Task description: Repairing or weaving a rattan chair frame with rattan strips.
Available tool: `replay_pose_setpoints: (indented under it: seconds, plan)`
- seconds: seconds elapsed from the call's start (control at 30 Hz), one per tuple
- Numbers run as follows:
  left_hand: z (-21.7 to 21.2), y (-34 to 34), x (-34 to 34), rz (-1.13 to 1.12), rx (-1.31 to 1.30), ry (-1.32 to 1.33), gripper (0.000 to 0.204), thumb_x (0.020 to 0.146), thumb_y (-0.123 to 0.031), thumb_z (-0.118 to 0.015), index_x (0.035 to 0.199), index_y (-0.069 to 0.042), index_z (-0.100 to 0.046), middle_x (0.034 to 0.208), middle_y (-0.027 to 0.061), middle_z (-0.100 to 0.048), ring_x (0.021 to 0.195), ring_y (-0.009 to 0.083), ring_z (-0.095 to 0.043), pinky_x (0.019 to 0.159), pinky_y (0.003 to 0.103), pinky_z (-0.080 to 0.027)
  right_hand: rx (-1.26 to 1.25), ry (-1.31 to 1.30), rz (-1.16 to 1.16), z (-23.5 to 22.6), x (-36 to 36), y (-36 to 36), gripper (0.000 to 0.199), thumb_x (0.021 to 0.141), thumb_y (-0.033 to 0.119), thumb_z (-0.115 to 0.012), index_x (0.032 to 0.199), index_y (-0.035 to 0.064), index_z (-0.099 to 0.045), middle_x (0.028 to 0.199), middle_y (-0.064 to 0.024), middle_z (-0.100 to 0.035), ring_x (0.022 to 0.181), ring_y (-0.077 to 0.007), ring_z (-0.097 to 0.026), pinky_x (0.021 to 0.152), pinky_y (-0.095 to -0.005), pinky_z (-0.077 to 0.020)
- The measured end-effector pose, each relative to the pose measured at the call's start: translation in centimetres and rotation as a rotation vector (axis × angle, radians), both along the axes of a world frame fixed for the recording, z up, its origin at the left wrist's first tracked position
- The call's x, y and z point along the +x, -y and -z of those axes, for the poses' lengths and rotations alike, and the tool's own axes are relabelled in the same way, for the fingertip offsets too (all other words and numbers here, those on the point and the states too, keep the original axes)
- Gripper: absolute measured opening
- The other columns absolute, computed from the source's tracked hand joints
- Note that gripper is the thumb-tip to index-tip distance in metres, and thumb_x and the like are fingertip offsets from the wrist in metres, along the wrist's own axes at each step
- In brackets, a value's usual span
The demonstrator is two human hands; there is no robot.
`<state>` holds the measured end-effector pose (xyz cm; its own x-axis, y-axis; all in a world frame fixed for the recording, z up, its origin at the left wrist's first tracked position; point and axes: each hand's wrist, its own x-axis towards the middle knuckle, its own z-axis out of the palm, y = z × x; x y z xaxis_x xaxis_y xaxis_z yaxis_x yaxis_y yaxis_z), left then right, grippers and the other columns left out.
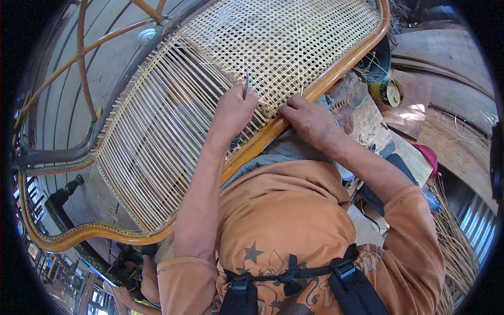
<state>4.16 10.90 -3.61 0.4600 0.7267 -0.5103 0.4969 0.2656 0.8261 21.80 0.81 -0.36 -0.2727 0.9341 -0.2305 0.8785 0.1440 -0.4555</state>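
Observation:
A cane panel [273, 39] stretches across a curved, varnished wooden frame [244, 161] in front of me. Its far and right part is woven in an open lattice; to the left run parallel cane strands [144, 134] without the full weave. My left hand [233, 113] is closed round a slim pointed metal tool [247, 83], its tip upward over the border of the weave. Close by on the right, my right hand [311, 122] rests at the frame's near rail, thumb and fingers pinched together at the lattice edge. What they pinch is too small to make out.
Bare curved chair frames [81, 52] stand at the left. A spool [391, 93] lies right of the panel among wooden boards [446, 100]. Long cane strips [446, 231] are bundled at the lower right. Another person's hands [122, 296] show at the lower left.

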Motion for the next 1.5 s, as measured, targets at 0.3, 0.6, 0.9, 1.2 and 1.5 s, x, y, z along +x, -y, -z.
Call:
replay_pose_setpoints:
  seconds: [0.3,0.6,0.9,1.2,1.5]
  plan:
    - [-0.2,-0.2,0.1,0.003,0.049,-0.173,0.025,0.076,-0.021,-0.048,0.075,0.002,-0.057,0.064,0.0188,-0.058,0.06,0.0295,-0.058,0.062,0.039,-0.046,0.058,-0.376,0.407,0.3,0.8,0.1,0.021,0.081,0.004,-0.057,0.102,0.0051,-0.059,0.091,-0.0143,-0.06,0.086,-0.0301,-0.06,0.073,-0.0332,-0.0494]
    - [-1.7,-0.3,0.3,0.03,0.034,-0.214,0.024,0.076,-0.02,-0.049,0.074,0.002,-0.056,0.065,0.0204,-0.058,0.061,0.0311,-0.058,0.062,0.04,-0.046,-0.011,-0.222,0.141,-0.2,0.4,0.7,0.025,0.078,0.001,-0.056,0.102,0.0053,-0.058,0.103,-0.0126,-0.055,0.092,-0.0324,-0.057,0.076,-0.0354,-0.0485]
    - [-1.0,-0.3,-0.5,0.079,0.06,-0.24,0.024,0.074,-0.021,-0.052,0.073,0.002,-0.056,0.066,0.0224,-0.058,0.065,0.0352,-0.058,0.064,0.041,-0.045,0.095,-0.223,0.144,0.2,0.3,1.2,0.032,0.077,0.002,-0.055,0.109,0.0062,-0.055,0.102,-0.014,-0.053,0.091,-0.0329,-0.055,0.076,-0.0365,-0.0489]
    - [-1.8,-0.8,-0.5,0.072,-0.084,-0.186,0.025,0.077,-0.023,-0.052,0.076,0.002,-0.057,0.061,0.0155,-0.056,0.057,0.0221,-0.054,0.06,0.036,-0.044,0.063,-0.022,0.121,-0.4,-0.5,1.3,0.034,0.076,0.004,-0.055,0.11,0.0078,-0.056,0.1,-0.013,-0.053,0.087,-0.0322,-0.058,0.072,-0.0369,-0.0492]
    - [-3.4,-0.8,-1.2,0.191,0.161,-0.194,0.025,0.079,-0.023,-0.054,0.082,0.002,-0.058,0.071,0.0215,-0.059,0.069,0.0366,-0.058,0.065,0.041,-0.045,0.099,-0.152,0.383,-1.7,-0.8,-1.0,0.019,0.084,0.016,-0.052,0.096,0.0058,-0.062,0.085,-0.0142,-0.062,0.08,-0.0323,-0.061,0.068,-0.038,-0.0492]
